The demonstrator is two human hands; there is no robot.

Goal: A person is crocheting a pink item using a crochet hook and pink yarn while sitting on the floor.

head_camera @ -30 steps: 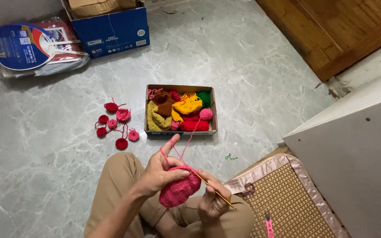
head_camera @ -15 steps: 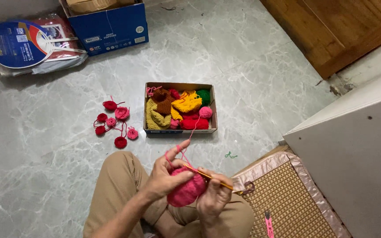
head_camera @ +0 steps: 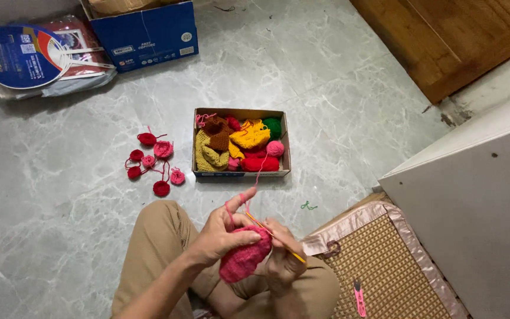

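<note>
Head view: grey marbled stone floor (head_camera: 60,236) fills most of the scene, with a woven straw mat edged in pink satin (head_camera: 385,266) at four o'clock. An open cardboard box of coloured yarn pieces (head_camera: 241,143) sits at twelve o'clock from the hands; small red and pink crocheted rounds (head_camera: 154,160) lie at ten o'clock. Left hand (head_camera: 222,233) fingers close around the pink crocheted piece (head_camera: 244,260), forefinger raised carrying yarn. Right hand (head_camera: 283,260) fingers pinch the thin yellow crochet hook (head_camera: 275,239).

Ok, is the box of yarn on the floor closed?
No, the cardboard box lies open on the floor, showing yellow, brown, green, red and pink yarn pieces inside, with pink yarn running from it to the left hand.
</note>
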